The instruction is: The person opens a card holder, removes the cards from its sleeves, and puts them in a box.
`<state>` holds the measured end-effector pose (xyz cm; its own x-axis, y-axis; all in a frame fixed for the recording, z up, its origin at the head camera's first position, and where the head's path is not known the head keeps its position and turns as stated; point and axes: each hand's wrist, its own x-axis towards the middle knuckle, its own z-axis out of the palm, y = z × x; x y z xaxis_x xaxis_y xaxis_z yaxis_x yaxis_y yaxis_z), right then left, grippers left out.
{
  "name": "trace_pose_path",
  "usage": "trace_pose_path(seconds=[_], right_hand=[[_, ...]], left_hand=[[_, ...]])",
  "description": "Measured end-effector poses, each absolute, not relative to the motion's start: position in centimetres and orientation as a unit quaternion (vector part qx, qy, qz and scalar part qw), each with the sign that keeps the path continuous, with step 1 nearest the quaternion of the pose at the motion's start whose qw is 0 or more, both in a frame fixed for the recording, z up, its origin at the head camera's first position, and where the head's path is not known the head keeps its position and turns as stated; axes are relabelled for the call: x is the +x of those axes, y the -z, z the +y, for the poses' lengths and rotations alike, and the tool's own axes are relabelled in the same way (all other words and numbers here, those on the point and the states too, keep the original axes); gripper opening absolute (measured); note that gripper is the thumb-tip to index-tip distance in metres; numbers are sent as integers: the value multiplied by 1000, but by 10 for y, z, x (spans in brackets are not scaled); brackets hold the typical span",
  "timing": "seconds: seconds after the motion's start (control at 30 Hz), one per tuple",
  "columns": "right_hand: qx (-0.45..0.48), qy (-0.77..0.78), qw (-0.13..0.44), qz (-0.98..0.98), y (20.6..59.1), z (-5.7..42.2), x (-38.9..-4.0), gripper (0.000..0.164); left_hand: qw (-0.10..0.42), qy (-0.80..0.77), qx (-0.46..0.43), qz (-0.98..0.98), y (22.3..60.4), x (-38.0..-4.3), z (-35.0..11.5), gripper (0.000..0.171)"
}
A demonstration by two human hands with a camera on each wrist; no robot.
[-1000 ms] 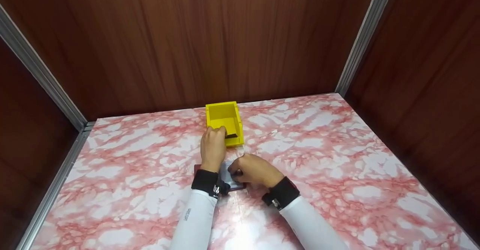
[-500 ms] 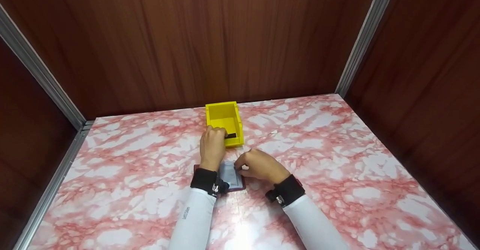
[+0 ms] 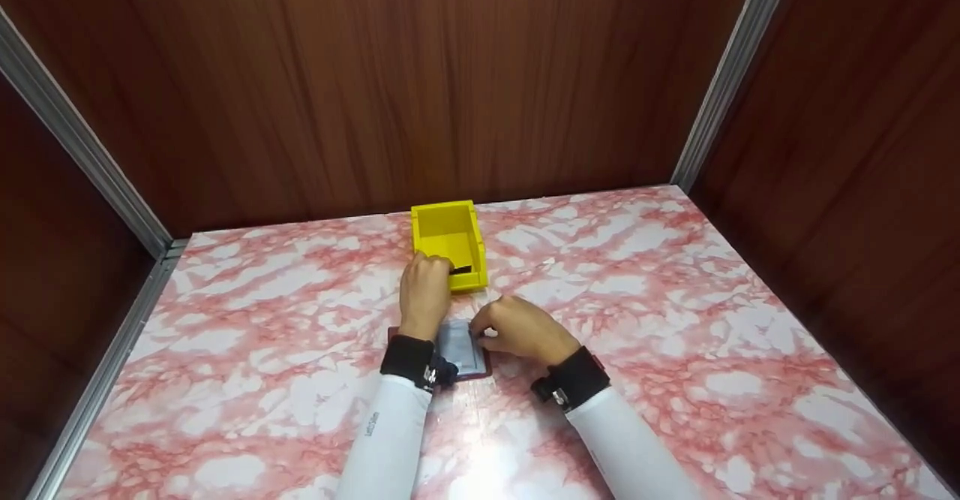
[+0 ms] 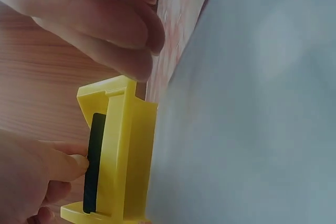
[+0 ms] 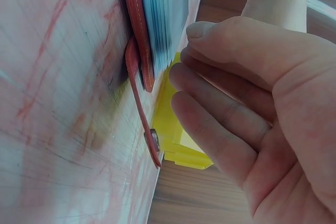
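Note:
My left hand (image 3: 425, 293) reaches over the front left of a yellow bin (image 3: 469, 284). Its fingertips pinch a flat black card-like piece (image 4: 94, 163) just inside the bin's front wall. Close before me lies a red card holder (image 5: 134, 3) with clear sleeves (image 3: 459, 346), opened out, its left part covered by the left wrist. The holder's strap with a metal snap (image 5: 152, 140) sticks out toward the bin. My right hand (image 3: 525, 331) is at the sleeves' right edge, thumb and forefinger together, the other fingers loosely bent; whether a sleeve is between them is hidden.
Beneath everything is a pink and white marbled table (image 3: 262, 380). A brown wood-grain wall (image 3: 337, 94) rises behind the bin, with side walls and metal corner posts (image 3: 731, 72) left and right.
My right hand has shifted from over the sleeves rightward to their edge, showing more of them. The left hand has stayed nearly still at the bin.

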<state>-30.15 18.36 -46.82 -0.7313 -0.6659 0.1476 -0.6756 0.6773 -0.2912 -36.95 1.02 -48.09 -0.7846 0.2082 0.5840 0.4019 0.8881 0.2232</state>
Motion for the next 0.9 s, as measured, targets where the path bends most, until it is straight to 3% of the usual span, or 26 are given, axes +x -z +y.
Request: trace_pose_path(seconds=[0.2,0.43,0.77,0.9], right_hand=[[364,-167,14,-916,468,183,-302,7],[345,-169,2,-923,467,184,-301,11],[325,-177,-6,-929,466,183,-302,19],[314,-171,-6,-934,470,181,-301,24]], left_hand=[[281,191,-155,-928,473,-366,4,23],[257,254,-134,-923,460,-357,-6,10],[156,337,-129,-919,438,-334,-36,7],[92,372,-123,-915,437,-326,-51,8]])
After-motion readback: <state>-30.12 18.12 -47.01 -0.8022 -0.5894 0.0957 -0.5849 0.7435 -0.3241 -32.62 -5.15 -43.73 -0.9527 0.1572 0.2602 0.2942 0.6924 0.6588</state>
